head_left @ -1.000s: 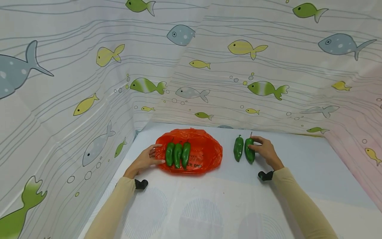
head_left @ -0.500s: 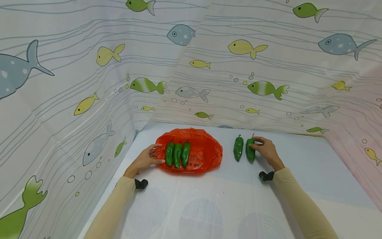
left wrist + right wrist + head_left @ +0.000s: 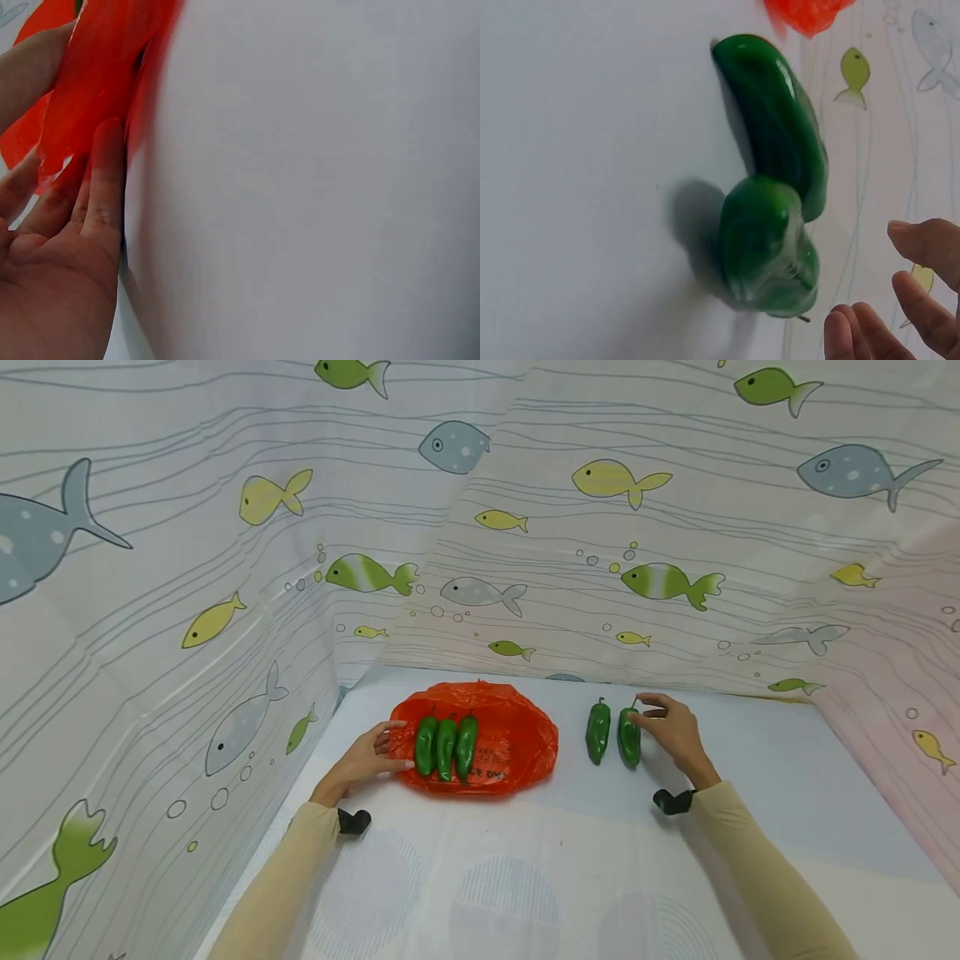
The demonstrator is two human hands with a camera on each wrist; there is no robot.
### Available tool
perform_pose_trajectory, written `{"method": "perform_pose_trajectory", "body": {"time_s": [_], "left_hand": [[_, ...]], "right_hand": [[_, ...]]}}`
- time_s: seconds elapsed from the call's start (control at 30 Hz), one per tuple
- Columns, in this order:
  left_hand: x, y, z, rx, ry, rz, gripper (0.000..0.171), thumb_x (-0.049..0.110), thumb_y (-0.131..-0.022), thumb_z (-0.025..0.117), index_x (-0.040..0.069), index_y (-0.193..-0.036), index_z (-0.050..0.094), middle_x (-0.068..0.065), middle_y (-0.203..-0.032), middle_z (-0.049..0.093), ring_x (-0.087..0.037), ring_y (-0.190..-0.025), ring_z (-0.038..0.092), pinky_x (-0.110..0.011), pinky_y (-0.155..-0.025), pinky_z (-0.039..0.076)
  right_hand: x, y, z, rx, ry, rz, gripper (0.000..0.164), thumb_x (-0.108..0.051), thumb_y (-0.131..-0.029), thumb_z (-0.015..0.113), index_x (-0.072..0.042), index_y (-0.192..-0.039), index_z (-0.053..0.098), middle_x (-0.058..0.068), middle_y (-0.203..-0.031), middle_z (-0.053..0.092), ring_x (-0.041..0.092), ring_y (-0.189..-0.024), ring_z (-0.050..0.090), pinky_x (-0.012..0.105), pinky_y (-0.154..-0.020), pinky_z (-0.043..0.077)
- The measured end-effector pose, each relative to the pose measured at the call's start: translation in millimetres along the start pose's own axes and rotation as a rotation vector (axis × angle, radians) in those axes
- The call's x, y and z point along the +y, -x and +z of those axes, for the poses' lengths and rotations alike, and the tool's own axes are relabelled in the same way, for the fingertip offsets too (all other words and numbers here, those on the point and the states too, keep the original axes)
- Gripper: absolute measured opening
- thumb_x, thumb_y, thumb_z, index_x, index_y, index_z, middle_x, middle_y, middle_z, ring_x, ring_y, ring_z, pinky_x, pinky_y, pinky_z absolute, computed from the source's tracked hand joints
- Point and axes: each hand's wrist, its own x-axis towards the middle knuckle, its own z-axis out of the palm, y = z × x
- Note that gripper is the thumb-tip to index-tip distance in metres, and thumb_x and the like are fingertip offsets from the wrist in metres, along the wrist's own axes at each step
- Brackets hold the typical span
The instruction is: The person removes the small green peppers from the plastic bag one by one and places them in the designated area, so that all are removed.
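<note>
A red plastic bag (image 3: 525,735) lies mouth up on the table, with three green peppers (image 3: 446,747) side by side in it. My left hand (image 3: 360,764) holds the bag's left side, its thumb and forefinger tips at the rim. In the left wrist view, red film covers some fingertips. To the right, two green peppers lie on the table: the left pepper (image 3: 597,733) stands apart, and the right pepper (image 3: 629,742) is beside my right hand (image 3: 678,733). In the right wrist view my fingers (image 3: 930,307) are spread, with a gap to the nearer pepper (image 3: 761,232).
A white cloth with faint circles covers the table (image 3: 510,852). Fish-print sheets (image 3: 540,552) stand at the back and both sides. A small black device (image 3: 673,802) sits at each wrist.
My right hand has drawn slightly up and right off the right pepper, which shifted a little to the right. The left hand and the bag have stayed in place.
</note>
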Motion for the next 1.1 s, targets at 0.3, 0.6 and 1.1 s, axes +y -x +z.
{"method": "perform_pose_trajectory", "body": {"time_s": [0.3, 0.6, 1.1], "left_hand": [[-0.8, -3.1, 3.2, 0.000, 0.002, -0.003, 0.083, 0.015, -0.085, 0.086, 0.011, -0.155, 0.040, -0.029, -0.159, 0.032, -0.051, -0.146, 0.029, -0.064, -0.117, 0.026], [1.8, -1.0, 1.9, -0.006, 0.000, -0.002, 0.084, 0.016, -0.085, 0.087, 0.013, -0.154, 0.041, -0.028, -0.159, 0.033, -0.049, -0.147, 0.030, -0.063, -0.118, 0.027], [0.5, -0.6, -0.6, -0.012, -0.006, -0.035, 0.084, 0.018, -0.083, 0.088, 0.015, -0.153, 0.042, -0.027, -0.156, 0.038, -0.046, -0.145, 0.035, -0.059, -0.116, 0.032]], "right_hand": [[-14, 4, 11, -0.020, -0.019, -0.053, 0.055, -0.037, -0.097, 0.074, -0.009, -0.142, 0.059, 0.019, -0.143, 0.057, 0.036, -0.122, 0.058, 0.039, -0.090, 0.052], [-35, 8, 23, -0.064, -0.020, -0.098, 0.054, -0.035, -0.096, 0.075, -0.010, -0.141, 0.061, 0.018, -0.141, 0.059, 0.034, -0.116, 0.062, 0.039, -0.089, 0.054], [-70, 15, 57, -0.139, -0.047, -0.197, 0.050, -0.033, -0.092, 0.080, -0.016, -0.137, 0.064, 0.010, -0.131, 0.067, 0.027, -0.107, 0.066, 0.038, -0.087, 0.058]]}}
